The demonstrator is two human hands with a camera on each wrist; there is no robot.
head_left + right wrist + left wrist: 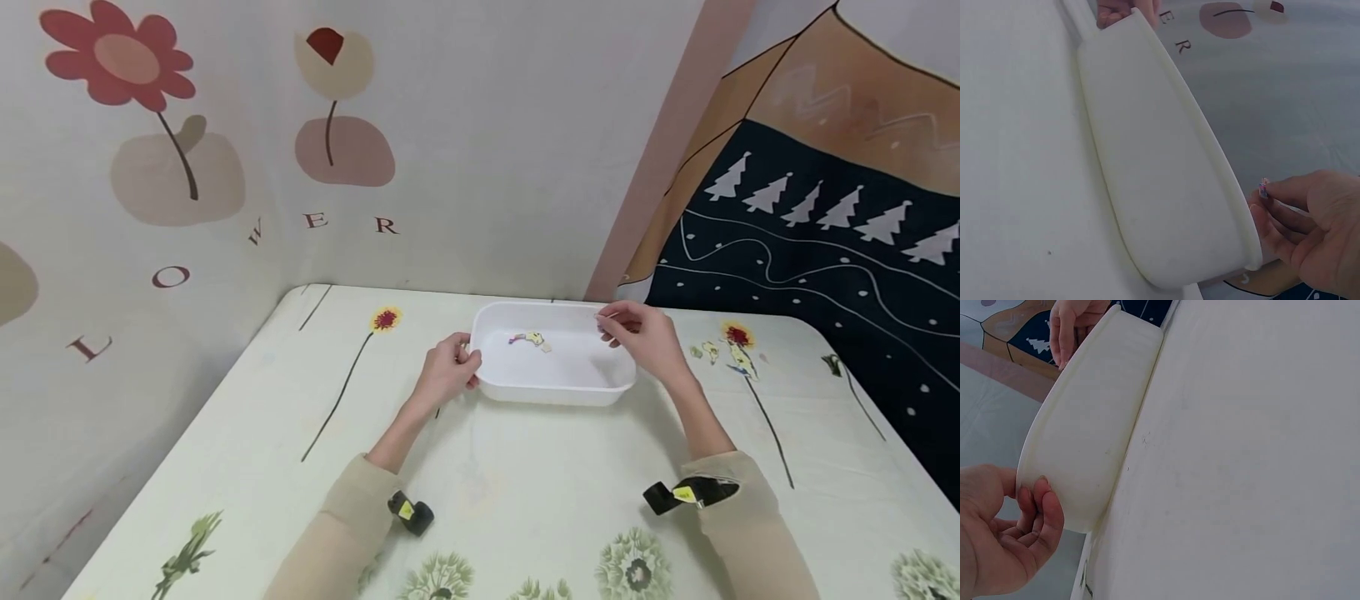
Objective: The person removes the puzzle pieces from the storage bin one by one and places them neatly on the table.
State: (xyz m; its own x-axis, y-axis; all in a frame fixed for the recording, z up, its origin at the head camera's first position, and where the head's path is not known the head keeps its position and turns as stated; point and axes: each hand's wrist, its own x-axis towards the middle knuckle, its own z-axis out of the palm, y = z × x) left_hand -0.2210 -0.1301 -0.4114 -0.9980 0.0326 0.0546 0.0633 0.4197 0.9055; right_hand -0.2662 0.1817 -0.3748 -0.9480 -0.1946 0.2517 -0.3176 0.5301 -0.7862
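Here on my head feed, the white tub (551, 395) sits upright on the bench (480, 467), right between the two hands. The left hand (450, 367) has its left end, thumb and curled fingers clamped on the rim, and my left wrist feed shows that grip up close. Over to the right hand (641, 337), up by the tub's far right corner: thumb and finger together, pinching a tiny colourful piece (1264, 188), clear as you like on my right wrist feed! Whether its other fingers touch the rim, I can't tell from here.

Inside the tub, a little cluster of bits (534, 337) lies on the floor of it, yellow and pinkish with a pale one at the side; too small for me to read their shapes. Out on the bench, beyond the right hand, more scraps (742, 360) lie scattered, the largest just below a printed flower head (738, 335). Beige sleeves (352, 500) reach in from below, a black camera (411, 512) at each wrist. Behind it all, I've got a pale flower-print cloth (487, 167) and, on the right, a dark one (810, 225) with white trees.
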